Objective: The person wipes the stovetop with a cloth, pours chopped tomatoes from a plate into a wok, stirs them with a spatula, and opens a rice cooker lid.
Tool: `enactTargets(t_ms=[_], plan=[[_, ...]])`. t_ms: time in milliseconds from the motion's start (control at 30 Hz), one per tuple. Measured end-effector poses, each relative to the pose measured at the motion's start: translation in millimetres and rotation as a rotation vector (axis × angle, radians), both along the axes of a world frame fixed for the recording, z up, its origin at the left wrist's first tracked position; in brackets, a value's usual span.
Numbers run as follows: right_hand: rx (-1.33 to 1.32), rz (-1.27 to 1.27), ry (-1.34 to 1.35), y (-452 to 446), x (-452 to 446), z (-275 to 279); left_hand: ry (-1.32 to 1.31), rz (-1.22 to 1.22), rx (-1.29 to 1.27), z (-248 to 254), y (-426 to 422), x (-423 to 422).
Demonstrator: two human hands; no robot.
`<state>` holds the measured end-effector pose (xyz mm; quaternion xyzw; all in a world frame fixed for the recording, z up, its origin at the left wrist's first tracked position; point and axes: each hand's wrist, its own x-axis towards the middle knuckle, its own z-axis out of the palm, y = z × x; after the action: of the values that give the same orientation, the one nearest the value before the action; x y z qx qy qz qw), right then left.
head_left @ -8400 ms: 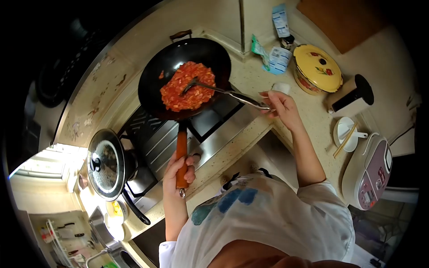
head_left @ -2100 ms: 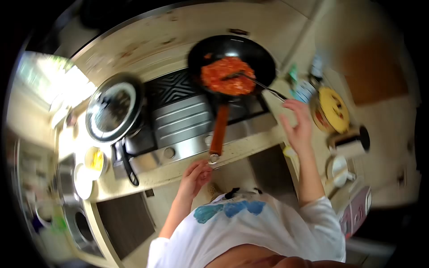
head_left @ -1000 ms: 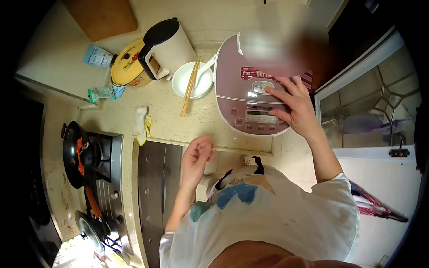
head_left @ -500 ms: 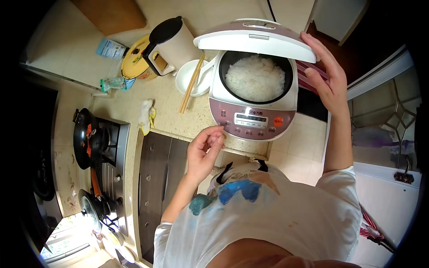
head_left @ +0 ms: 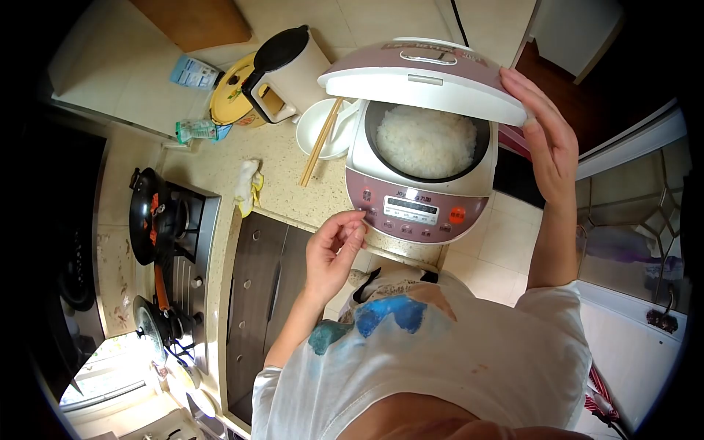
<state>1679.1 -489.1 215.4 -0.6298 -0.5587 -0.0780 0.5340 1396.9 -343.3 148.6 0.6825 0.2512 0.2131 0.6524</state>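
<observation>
Plainly, the rice cooker (head_left: 418,209) stands on the counter (head_left: 286,180), near its front edge, with cooked rice (head_left: 427,139) heaped in its dark inner pot (head_left: 482,158). The lid (head_left: 425,92) is tilted part way up and overhangs the back of that pot, hiding the far side of its rim. The right hand (head_left: 546,143) is at the lid's right side: its fingers are long and unbent along the edge, the thumb set wide of them by the near corner. The left hand (head_left: 335,253) is just in front of the cooker's left corner, covering a little of the control panel; its fingers are curled in, thumb close to the index finger, and I cannot tell whether they pinch anything.

Just left of the cooker sits a white bowl (head_left: 311,123) with chopsticks (head_left: 321,143) across it and a spoon (head_left: 350,116) whose handle leans toward the cooker, crowding that side. Behind the bowl are the kettle (head_left: 304,73) and a yellow pot (head_left: 232,95), with a blue packet (head_left: 194,72) and a green packet (head_left: 195,130) near. A cloth (head_left: 247,180) lies at the counter edge. Well apart, the wok (head_left: 141,224) of red food (head_left: 154,227) rests on the stove (head_left: 183,286).
</observation>
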Motion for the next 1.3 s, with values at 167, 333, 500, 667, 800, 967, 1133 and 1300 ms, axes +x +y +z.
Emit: enactTargets(t_ms=[167,333,500,667,800,967,1133,1300], plan=[[-0.009,0.057,0.008,-2.2,2.5,-1.5,0.011,0.001,-0.002,2.0,-3.2,6.7],[-0.031,0.02,-0.054,1.8,17.5,0.0,0.012,0.023,-0.005,2.0,-5.4,9.2],[0.151,-0.191,0.189,22.1,38.3,9.6,-0.005,0.049,-0.02,5.4,-4.4,3.1],[0.323,-0.15,0.307,29.5,49.3,9.2,-0.025,0.182,-0.04,1.8,-0.7,-23.9],[0.381,-0.376,0.244,28.9,33.1,13.1,0.024,0.345,-0.052,-13.3,3.3,-63.0],[0.495,-0.148,0.38,36.8,18.0,24.0,0.073,0.57,-0.05,-24.8,5.3,-118.1],[0.19,0.146,0.219,73.0,-21.9,44.1,0.036,0.709,-0.077,-40.6,18.3,-169.3],[-0.133,0.281,-0.049,136.0,-98.3,91.0,-0.083,0.81,-0.148,-54.2,45.4,-222.9]])
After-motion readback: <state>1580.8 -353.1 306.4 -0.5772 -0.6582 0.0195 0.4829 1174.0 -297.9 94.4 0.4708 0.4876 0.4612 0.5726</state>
